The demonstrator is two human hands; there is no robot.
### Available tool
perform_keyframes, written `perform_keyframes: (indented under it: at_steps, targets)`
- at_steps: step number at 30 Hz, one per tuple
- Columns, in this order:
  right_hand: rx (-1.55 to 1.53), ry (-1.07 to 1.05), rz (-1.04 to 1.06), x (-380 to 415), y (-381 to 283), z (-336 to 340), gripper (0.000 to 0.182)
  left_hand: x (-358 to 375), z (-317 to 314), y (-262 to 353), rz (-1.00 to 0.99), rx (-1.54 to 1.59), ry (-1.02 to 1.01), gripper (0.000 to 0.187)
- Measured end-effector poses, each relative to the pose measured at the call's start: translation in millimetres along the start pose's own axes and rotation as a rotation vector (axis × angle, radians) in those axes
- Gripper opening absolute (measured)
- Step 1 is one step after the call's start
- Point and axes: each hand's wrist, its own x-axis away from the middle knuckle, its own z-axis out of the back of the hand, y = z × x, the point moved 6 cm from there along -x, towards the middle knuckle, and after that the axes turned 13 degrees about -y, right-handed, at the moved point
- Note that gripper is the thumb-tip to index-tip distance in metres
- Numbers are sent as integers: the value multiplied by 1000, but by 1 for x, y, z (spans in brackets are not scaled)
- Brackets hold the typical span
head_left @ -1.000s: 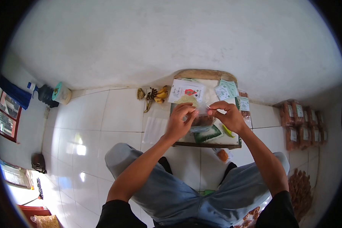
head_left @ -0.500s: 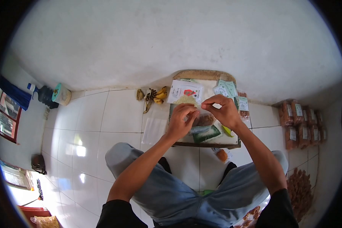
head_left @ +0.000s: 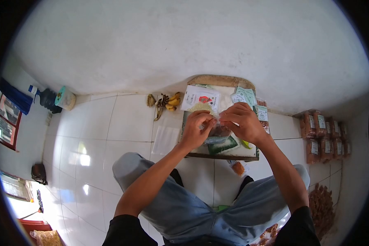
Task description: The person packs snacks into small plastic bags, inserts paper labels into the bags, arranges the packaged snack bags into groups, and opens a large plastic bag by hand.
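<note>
Over the low table point(head_left: 192, 155), a clear plastic bag point(head_left: 220, 131) with dark brown contents stands between my hands. My left hand point(head_left: 197, 128) is closed in a pinch at the left of the bag's top. My right hand point(head_left: 242, 124) pinches the top from the right, its fingertips close to the left ones. Below the bag lies a dark green packet point(head_left: 224, 146), with a yellow-green object point(head_left: 247, 144) beside it, partly under my right hand. A white printed sheet point(head_left: 201, 98) and a pale heap point(head_left: 201, 107) are just beyond my left hand.
Green-and-white labels point(head_left: 244, 96) and a labelled brown pack point(head_left: 262, 112) lie at the table's right. Bananas point(head_left: 173, 101) and clear plastic sheets point(head_left: 165, 137) are on the left floor. Stacked brown packs point(head_left: 324, 135) stand at right, near a brown pile point(head_left: 322, 209). A wall rises behind the table.
My right hand has come down and left, its fingertips now nearly meeting the left ones at the bag's top. My left hand stays almost in place.
</note>
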Motion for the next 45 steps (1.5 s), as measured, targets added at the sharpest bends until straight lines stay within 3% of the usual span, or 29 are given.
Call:
perform_keyframes:
  at_steps: [5,8,13,17,19,23,25,26,28,32,34,38,40,41,43,45]
  targets:
    - [-13,32,-86,4,13,-11,32,1,-1,-6,138,118,-22,12]
    - [-152,-21,-223,3,21,-15,34,1,2,1,-10,-33,-12,13]
    - [-746,-141,-625,7,39,-27,29,2,1,2,-25,-74,-35,12]
    - [-988,-58,-648,13,49,-41,25,1,0,5,-96,-126,-22,11]
    - [-1092,7,-710,19,59,-51,22,2,-1,3,13,92,-23,11]
    - [-756,-92,-710,15,50,-41,25,1,-2,-2,-7,-15,-48,9]
    - [-420,-145,-465,6,34,-26,26,1,1,3,-18,3,-19,9]
    - [-421,-146,-466,6,34,-23,26,1,3,5,-17,3,-19,9]
    - [-121,-188,-266,3,24,-15,23,0,1,2,53,120,-82,10]
    - [-18,-171,-172,5,24,-17,20,-2,3,3,24,90,-48,11]
    - [42,-53,-100,7,19,-13,15,-2,1,-4,48,122,-78,15]
    - [-11,-60,-130,10,25,-23,13,-2,1,-4,40,137,-55,16]
    - [-81,-34,-153,11,28,-26,10,1,0,-8,251,241,-132,16]
    - [-81,-34,-152,11,28,-26,10,0,1,-4,251,241,-132,16]
    - [-103,-30,-169,11,28,-27,9,-2,13,25,-86,-145,18,14]
    - [-103,-27,-161,12,30,-29,9,-4,11,21,-137,-236,-31,12]
